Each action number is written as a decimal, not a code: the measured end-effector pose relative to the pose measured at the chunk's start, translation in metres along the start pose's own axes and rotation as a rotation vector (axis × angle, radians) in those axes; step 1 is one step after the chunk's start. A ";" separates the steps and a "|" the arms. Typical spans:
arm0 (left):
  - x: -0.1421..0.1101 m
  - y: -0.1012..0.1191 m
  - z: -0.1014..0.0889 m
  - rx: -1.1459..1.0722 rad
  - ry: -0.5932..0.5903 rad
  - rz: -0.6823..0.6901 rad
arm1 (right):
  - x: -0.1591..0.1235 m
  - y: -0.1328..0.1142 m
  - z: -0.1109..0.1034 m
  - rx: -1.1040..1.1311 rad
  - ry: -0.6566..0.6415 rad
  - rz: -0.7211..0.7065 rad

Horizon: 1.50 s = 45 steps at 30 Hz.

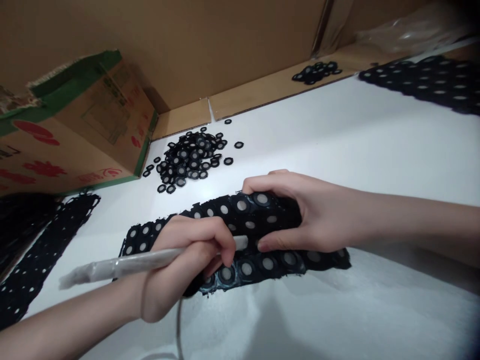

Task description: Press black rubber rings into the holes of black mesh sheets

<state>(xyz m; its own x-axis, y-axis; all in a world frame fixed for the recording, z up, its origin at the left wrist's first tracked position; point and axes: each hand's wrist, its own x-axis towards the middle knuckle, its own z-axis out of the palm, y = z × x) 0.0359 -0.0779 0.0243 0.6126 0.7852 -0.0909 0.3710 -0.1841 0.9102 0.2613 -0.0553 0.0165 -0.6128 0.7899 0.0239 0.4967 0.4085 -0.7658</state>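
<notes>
A black rubber sheet [258, 220] studded with round mesh-centred rings lies on the white table [337, 150]. My right hand [300, 212] is closed round the sheet's upper right part, thumb underneath, folding it slightly. My left hand [187, 265] is closed in a pen grip on a white stick-like tool [127, 265], whose tip [242, 243] rests on the sheet near my right thumb. The tool's far end points left past my wrist.
A pile of loose black rings [191, 157] lies behind the sheet. A smaller pile [317, 71] sits by the cardboard wall. More black sheets lie at far right [427, 82] and at left [41, 250]. A green-edged cardboard box [75, 130] stands at left.
</notes>
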 end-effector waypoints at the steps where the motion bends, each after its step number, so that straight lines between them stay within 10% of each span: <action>1: 0.000 -0.001 0.000 0.001 0.006 0.008 | -0.001 -0.001 0.000 0.000 -0.002 -0.001; 20: -0.003 -0.004 -0.003 0.091 0.100 0.247 | 0.000 -0.006 0.002 0.083 0.016 0.137; 33: -0.004 0.009 0.004 -0.172 -0.005 -0.067 | 0.001 -0.003 0.001 0.115 0.011 0.093; 45: -0.008 0.005 0.005 0.006 -0.040 0.084 | 0.002 -0.005 -0.009 0.086 -0.105 0.076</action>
<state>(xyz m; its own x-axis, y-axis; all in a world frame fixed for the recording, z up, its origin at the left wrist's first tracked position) 0.0365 -0.0878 0.0279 0.6692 0.7424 -0.0307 0.3215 -0.2521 0.9127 0.2631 -0.0516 0.0264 -0.6383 0.7633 -0.1001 0.4925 0.3048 -0.8152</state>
